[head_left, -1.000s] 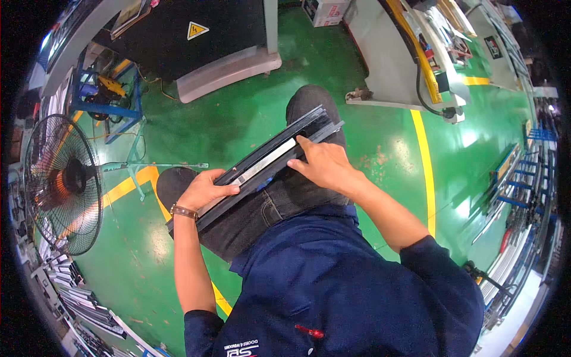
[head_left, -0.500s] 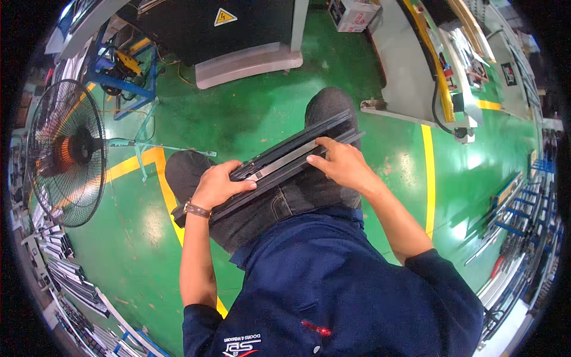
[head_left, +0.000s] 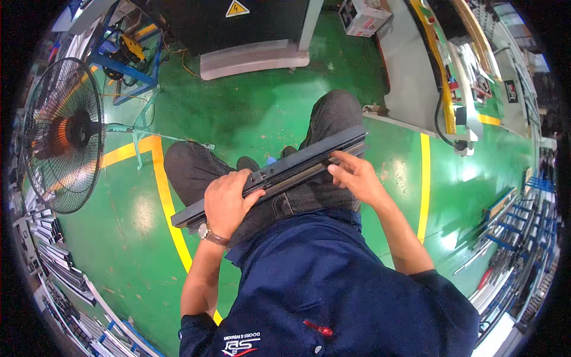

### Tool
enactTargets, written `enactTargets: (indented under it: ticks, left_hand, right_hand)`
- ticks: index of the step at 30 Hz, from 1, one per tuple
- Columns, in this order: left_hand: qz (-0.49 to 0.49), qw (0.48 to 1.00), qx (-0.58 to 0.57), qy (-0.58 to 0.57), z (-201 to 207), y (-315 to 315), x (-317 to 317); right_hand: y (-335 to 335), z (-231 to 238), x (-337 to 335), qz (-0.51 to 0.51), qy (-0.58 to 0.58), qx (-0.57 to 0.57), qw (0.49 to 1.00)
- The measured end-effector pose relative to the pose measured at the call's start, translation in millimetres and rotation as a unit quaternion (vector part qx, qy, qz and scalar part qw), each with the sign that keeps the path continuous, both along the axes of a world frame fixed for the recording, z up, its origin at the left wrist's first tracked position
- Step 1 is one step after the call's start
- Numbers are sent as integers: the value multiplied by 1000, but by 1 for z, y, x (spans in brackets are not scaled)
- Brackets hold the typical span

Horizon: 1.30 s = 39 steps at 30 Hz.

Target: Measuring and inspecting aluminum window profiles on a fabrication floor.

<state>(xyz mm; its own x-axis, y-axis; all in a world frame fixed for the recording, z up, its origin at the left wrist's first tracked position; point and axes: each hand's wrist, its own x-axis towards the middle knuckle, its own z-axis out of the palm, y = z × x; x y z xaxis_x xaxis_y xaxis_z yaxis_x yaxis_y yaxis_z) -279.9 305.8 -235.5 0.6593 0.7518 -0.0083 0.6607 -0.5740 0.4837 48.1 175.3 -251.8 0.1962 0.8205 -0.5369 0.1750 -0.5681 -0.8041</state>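
Observation:
A long dark metal profile [head_left: 309,156] lies slantwise across my lap, its right end farther from me. Its smooth outer side faces up, with a few small holes left of the middle, and a groove runs along the side nearer me. My left hand [head_left: 229,201] is wrapped over its left part, thumb on the near side by the holes. At the right part, my right hand [head_left: 355,178] has thumb and index finger bent against the grooved near edge. What its fingertips touch inside the groove is hidden.
A black fan [head_left: 64,135] stands at the left, near a blue metal frame [head_left: 134,77]. Ahead is a dark machine cabinet [head_left: 250,30] with a pale base. A carton [head_left: 364,16] sits at the far right. Racks of metal bars [head_left: 505,238] line the right.
The profile has been rolled, so its smooth side with holes shows and the silver strip in its channel is out of sight. My left hand has turned over it; my right hand moved slightly right.

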Motion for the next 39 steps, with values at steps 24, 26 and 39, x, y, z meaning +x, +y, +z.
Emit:
enactTargets:
  ticks: [24,26,39]
  left_hand:
    - [42,999,9,4,10,-36,2]
    - [41,999,6,17,9,-37,-1]
    - [46,999,14,-9,8,-42,-2]
  right_hand:
    - [-49,-25,-32,-229,154,59,959]
    - [-51,-20,-22,-273,113,76,952]
    - [1,30,30,-104,-287,288,908]
